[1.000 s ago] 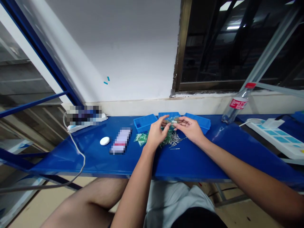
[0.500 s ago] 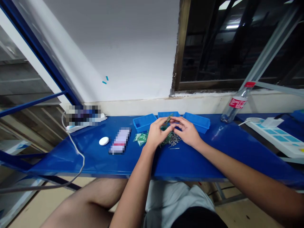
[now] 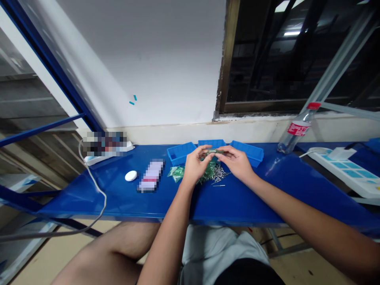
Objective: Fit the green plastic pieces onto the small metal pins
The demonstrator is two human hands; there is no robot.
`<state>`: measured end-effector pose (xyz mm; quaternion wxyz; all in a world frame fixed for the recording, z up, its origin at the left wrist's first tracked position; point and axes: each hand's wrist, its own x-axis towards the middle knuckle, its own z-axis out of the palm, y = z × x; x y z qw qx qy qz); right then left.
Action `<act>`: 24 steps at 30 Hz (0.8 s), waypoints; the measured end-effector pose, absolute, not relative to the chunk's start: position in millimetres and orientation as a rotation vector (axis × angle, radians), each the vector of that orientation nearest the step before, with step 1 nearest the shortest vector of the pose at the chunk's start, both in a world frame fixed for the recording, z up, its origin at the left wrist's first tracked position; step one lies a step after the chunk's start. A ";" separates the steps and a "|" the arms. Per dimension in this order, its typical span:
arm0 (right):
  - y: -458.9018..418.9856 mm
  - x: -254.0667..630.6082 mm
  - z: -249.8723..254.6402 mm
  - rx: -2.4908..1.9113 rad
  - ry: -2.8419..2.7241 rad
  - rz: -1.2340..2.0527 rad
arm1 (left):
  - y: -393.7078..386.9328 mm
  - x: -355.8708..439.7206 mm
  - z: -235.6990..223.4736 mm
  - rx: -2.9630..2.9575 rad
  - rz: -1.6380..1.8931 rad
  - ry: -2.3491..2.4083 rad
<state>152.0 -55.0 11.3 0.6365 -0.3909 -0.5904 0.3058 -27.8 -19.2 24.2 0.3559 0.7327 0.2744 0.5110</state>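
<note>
Green translucent plastic packet (image 3: 215,151) is spanning both hands above the silvery metal pins (image 3: 219,174); left (image 3: 195,165) and right fingertips (image 3: 227,149) are pinching its ends, ideally keeping it level and lightly taut.

On my feed I see a deep-blue tabletop (image 3: 113,198), brighter blue bins (image 3: 180,154), a white oval case (image 3: 131,176) and a red-capped, red-and-white-labelled bottle (image 3: 297,130).

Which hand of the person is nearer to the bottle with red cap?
Right. The right hand, at one end of a small greenish packet, is on the side toward the bottle; the left hand, at the other end, is farther away. Neither touches it.
</note>
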 end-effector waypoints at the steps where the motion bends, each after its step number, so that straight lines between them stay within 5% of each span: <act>1: -54.8 151.8 11.5 -0.900 -1.322 0.710 | -19.2 -28.4 25.0 1.913 1.348 0.736; 12: -56.4 150.2 11.5 -0.916 -1.249 0.689 | -24.3 -30.1 25.3 2.310 1.279 0.712; 24: -52.3 153.0 5.6 -0.965 -1.283 0.558 | -23.0 -32.1 24.9 2.098 1.345 0.838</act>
